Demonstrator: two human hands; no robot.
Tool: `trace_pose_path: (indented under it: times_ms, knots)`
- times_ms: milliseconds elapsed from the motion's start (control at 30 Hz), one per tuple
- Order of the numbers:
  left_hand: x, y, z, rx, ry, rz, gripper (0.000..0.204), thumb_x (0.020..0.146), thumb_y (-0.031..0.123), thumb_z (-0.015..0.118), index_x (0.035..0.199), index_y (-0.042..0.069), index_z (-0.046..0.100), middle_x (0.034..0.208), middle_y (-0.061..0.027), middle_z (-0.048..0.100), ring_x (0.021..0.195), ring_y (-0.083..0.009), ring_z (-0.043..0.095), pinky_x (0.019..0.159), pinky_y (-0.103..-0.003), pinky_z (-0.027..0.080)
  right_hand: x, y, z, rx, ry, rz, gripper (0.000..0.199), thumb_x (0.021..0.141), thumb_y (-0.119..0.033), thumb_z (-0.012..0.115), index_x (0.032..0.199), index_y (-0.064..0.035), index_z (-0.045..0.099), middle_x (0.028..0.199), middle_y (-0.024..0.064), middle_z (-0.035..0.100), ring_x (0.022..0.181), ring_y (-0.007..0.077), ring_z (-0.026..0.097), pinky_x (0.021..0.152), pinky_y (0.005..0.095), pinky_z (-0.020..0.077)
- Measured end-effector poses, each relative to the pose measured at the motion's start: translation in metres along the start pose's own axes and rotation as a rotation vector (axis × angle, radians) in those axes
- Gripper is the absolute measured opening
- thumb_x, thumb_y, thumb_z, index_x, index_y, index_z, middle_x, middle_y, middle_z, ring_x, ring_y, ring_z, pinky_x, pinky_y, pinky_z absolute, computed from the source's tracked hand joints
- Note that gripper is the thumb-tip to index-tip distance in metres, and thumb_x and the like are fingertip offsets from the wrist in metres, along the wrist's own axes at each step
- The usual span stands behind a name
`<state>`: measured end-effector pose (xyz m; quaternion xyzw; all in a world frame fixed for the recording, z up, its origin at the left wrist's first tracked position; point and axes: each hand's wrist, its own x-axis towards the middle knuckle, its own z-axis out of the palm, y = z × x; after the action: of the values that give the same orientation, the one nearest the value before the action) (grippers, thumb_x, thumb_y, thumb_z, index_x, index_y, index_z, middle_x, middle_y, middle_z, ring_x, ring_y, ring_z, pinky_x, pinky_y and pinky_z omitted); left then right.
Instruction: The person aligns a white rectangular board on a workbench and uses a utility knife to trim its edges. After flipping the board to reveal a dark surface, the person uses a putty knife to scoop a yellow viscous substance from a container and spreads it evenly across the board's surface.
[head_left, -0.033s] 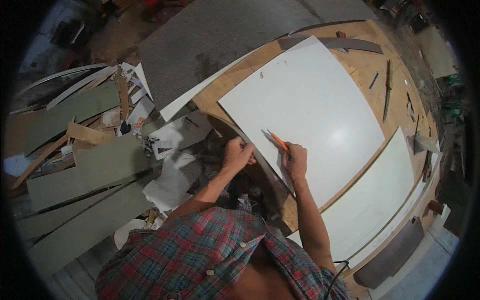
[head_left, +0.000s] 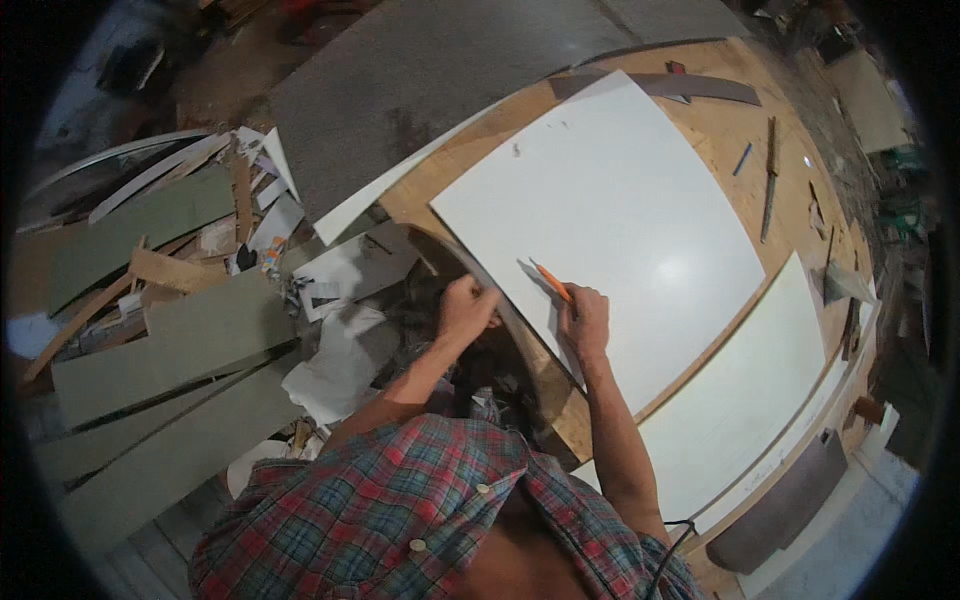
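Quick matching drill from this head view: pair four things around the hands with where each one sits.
Things:
1. orange pencil
2. white board
3. left hand
4. green panels

Places:
A. at the near edge of the board
B. in the right hand, tip on the board
C. piled on the floor at the person's left
D. flat on the plywood table

Pairs: 1-B, 2-D, 3-A, 4-C
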<state>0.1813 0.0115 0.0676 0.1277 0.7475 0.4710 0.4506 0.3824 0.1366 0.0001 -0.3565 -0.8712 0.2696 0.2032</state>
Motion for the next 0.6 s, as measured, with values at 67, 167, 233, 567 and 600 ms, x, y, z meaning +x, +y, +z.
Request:
trace_pose_path:
  times_ms: [67,167,233,567,600]
  knots:
    - [-0.005,-0.021,-0.014,-0.015,0.062,0.097,0.023,0.088,0.017,0.067,0.092,-0.006,0.062,0.083,-0.0096,0.066,0.068,-0.017,0.064,0.056,-0.031,0.054,0.0,0.005,0.005,0.066,0.069,0.004,0.028,0.081,-0.005,0.068,0.108,-0.0107,0.066,0.082,0.0104,0.063,0.078,0.0311,0.06,0.074,0.0442,0.0427]
    - [-0.025,-0.05,-0.045,-0.174,0.05,-0.042,0.023,0.089,0.018,0.065,0.102,-0.001,0.062,0.096,-0.008,0.066,0.083,-0.0159,0.063,0.072,-0.032,0.053,0.006,-0.013,-0.01,0.125,0.049,0.118,0.022,0.084,-0.008,0.068,0.106,-0.0086,0.068,0.087,0.0119,0.066,0.08,0.032,0.061,0.074,0.0431,0.0448]
    - [-0.036,-0.076,-0.071,-0.351,0.051,-0.087,0.025,0.09,0.015,0.061,0.11,0.0,0.058,0.106,-0.0114,0.063,0.096,-0.0223,0.063,0.084,-0.037,0.053,0.003,-0.011,-0.005,0.11,0.114,0.129,0.02,0.086,-0.01,0.067,0.106,-0.0072,0.068,0.089,0.013,0.067,0.079,0.0321,0.061,0.075,0.0422,0.0465]
    - [-0.054,-0.059,-0.12,-0.564,-0.059,-0.009,0.028,0.091,0.01,0.056,0.117,0.001,0.053,0.116,-0.0132,0.06,0.112,-0.029,0.058,0.102,-0.046,0.047,-0.001,-0.01,-0.006,0.373,0.191,0.315,0.021,0.093,-0.011,0.063,0.112,-0.0022,0.063,0.079,0.0128,0.066,0.074,0.0212,0.064,0.069,0.0336,0.0523]
    - [-0.055,-0.057,-0.123,-0.549,-0.024,0.003,0.03,0.091,0.012,0.057,0.118,0.001,0.053,0.116,-0.013,0.059,0.112,-0.029,0.058,0.102,-0.047,0.047,-0.002,-0.014,-0.01,0.416,0.206,0.326,0.02,0.094,-0.01,0.062,0.112,-0.0018,0.063,0.077,0.0115,0.065,0.074,0.0179,0.063,0.069,0.0318,0.0521]
